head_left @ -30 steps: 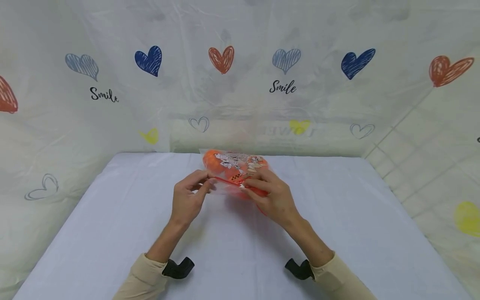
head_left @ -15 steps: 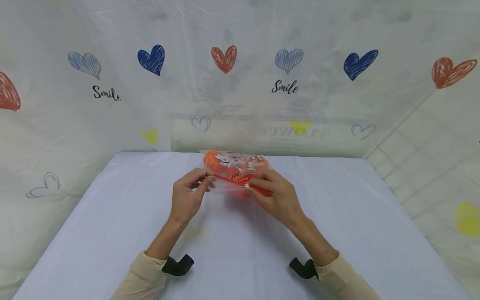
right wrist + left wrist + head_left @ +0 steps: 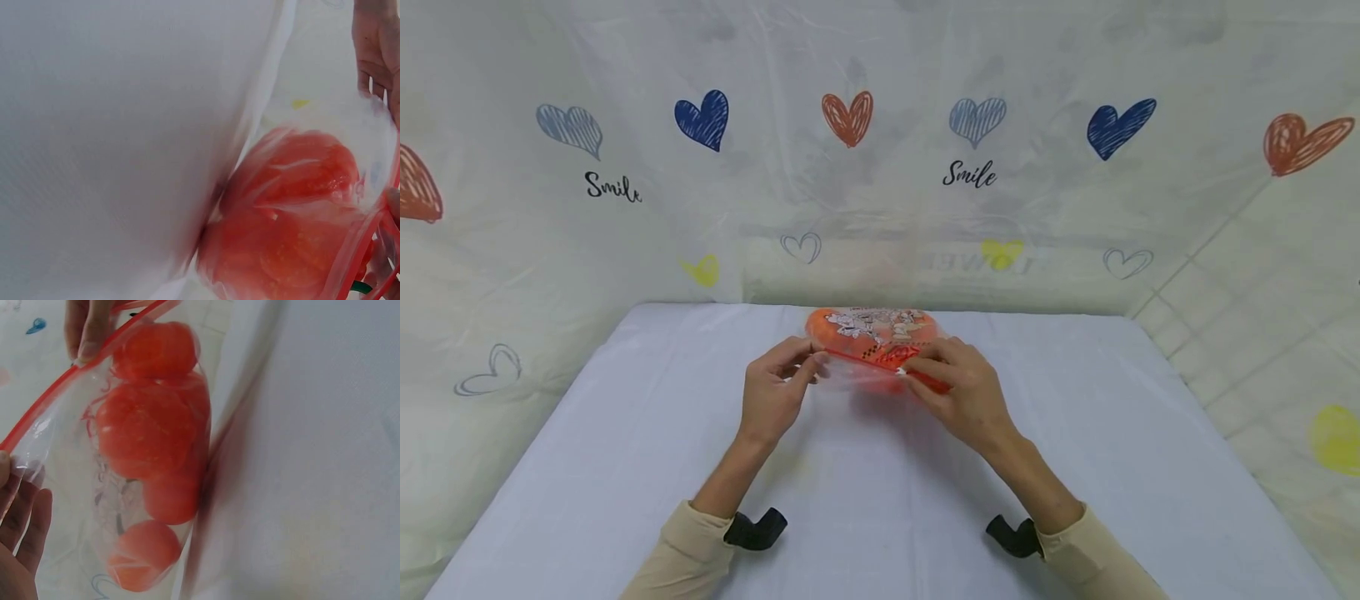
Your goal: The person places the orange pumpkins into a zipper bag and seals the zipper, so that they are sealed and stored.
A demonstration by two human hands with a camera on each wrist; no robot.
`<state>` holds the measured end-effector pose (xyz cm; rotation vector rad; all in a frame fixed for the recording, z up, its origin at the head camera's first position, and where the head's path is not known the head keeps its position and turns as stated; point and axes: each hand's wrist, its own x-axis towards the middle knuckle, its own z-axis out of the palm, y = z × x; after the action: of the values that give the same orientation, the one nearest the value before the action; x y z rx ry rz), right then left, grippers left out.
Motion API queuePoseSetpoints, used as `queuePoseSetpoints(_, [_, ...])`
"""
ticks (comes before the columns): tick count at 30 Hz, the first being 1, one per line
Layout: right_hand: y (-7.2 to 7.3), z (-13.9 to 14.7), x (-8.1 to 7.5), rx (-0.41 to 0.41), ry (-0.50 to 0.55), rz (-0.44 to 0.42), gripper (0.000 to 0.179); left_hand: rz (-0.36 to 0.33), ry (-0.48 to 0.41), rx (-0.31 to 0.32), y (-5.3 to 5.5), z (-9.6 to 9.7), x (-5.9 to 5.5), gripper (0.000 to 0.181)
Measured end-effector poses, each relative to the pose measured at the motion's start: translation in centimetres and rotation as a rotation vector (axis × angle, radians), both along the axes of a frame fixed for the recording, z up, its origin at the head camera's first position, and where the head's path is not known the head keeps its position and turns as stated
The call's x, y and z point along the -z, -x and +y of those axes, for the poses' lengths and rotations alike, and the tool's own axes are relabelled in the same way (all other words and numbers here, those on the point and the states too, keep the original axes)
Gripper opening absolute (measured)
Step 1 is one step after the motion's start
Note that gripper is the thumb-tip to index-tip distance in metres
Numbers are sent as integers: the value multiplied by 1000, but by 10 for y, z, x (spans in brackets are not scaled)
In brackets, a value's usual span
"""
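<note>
A clear zip bag [image 3: 857, 379] with a red zip strip and printed cartoon figures stands near the table's far edge. Several round red-orange pieces [image 3: 147, 431], like tomatoes, fill it. At the strip's left end, my left hand [image 3: 775, 392] pinches the bag's top edge between thumb and fingers. My right hand [image 3: 966, 396] pinches the small white slider [image 3: 901, 372] right of the strip's middle. In the right wrist view, two red strips stand apart near the right hand, and a bit of green stem [image 3: 361, 287] shows between them.
White cloth covers the table [image 3: 865, 500]. Behind it hangs a pale curtain [image 3: 895, 200] printed with hearts and "Smile". Black curved pieces [image 3: 756, 530] stick out at both sleeve cuffs.
My right hand has moved a little to the right along the red strip with the slider. The left hand stays nearly still on its end, and the bag's top has tipped slightly lower.
</note>
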<state>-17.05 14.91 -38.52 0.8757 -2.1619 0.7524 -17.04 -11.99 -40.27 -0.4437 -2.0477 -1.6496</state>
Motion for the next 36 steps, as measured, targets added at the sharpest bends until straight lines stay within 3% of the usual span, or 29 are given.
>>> queuePoseSetpoints(10, [1, 2, -1, 36, -30, 4, 19, -15, 1, 12, 1, -1, 0, 10])
queuePoseSetpoints(19, [8, 8, -4, 8, -37, 49, 19, -68, 71, 53, -6, 1, -11, 15])
queuePoseSetpoints(24, [9, 10, -7, -2, -44, 44, 21, -54, 174, 83, -8, 0, -20, 23])
queuePoseSetpoints(27, [9, 10, -10, -6, -59, 27, 22, 1, 275, 75, -8, 3, -27, 28])
queuePoseSetpoints(32, [8, 9, -11, -2, -87, 1, 24, 112, 471, 31, -6, 11, -36, 22])
queuePoseSetpoints(36, [8, 8, -12, -8, -100, -16, 24, 157, 571, 3, -5, 16, -39, 21])
